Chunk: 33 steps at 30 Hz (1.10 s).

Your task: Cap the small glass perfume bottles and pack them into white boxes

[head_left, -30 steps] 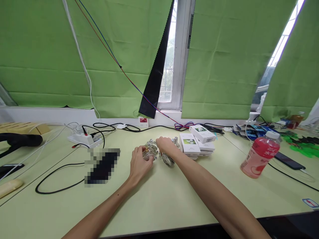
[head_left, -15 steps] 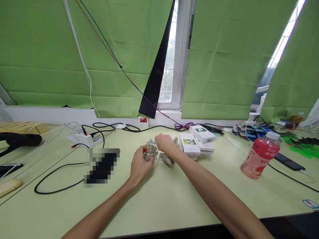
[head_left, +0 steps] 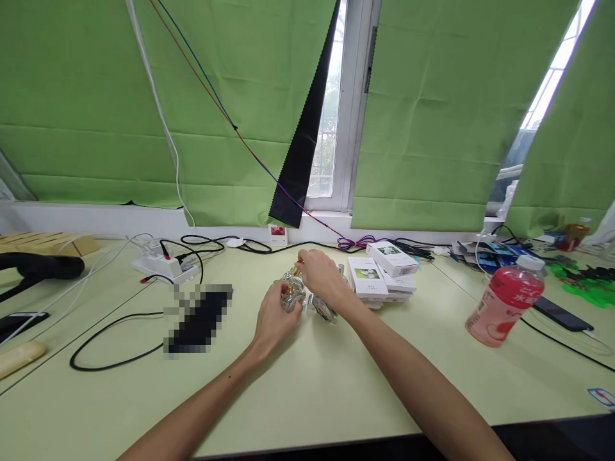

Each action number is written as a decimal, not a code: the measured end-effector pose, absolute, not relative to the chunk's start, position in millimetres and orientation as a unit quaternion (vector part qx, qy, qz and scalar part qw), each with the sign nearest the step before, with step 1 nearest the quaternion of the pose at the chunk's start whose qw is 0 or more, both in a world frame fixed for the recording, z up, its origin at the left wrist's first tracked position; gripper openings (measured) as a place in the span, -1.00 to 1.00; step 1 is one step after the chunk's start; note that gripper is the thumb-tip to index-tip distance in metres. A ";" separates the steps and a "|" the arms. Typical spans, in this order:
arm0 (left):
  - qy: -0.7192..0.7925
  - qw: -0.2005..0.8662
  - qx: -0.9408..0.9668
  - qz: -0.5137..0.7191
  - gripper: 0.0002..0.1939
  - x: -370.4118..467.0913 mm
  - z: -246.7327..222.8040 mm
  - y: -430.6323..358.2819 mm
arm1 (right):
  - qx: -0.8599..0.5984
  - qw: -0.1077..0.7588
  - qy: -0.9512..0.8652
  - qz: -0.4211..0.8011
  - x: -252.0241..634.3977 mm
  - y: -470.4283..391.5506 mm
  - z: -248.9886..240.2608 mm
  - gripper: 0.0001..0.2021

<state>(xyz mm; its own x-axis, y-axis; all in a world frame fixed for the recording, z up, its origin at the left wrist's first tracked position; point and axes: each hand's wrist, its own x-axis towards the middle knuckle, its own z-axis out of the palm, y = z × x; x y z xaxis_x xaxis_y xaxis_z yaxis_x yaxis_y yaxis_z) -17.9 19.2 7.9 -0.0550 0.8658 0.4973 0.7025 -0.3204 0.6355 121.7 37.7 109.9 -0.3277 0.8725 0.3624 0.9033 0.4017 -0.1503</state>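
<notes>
My left hand [head_left: 277,315] is curled round a small clear, rounded object with a gold top [head_left: 290,298], which looks like a little glass bottle. My right hand [head_left: 321,274] reaches over just behind it, its fingers closed in a pinch on a small gold piece [head_left: 297,265]. A group of similar clear, shiny objects [head_left: 289,279] stands behind my left hand, partly covered. Below my right wrist another clear, round one with a silvery end [head_left: 323,310] lies tilted on the table. Their exact kind is too small to make out.
White boxes with a green picture [head_left: 368,275] are stacked right of my hands. A pink drink bottle [head_left: 504,301] stands farther right, beside a phone [head_left: 563,314]. A power strip [head_left: 166,266], a black cable [head_left: 77,358] and a pixelated dark object [head_left: 199,322] lie left.
My right hand has risen slightly and turned, and a gold piece now shows at its fingertips. My left hand keeps its grip almost in place. The whole view has shifted slightly.
</notes>
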 end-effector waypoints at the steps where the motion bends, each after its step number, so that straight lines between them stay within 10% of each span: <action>1: 0.573 0.090 0.683 0.444 -0.84 -17.4 8.2 18.8 | -0.543 0.211 -0.813 -0.022 121.8 37.0 109.9 -0.79; 33: 0.568 0.095 0.702 0.419 -0.88 -18.4 0.0 23.9 | -0.382 0.314 -0.867 0.058 128.2 47.0 114.7 -0.82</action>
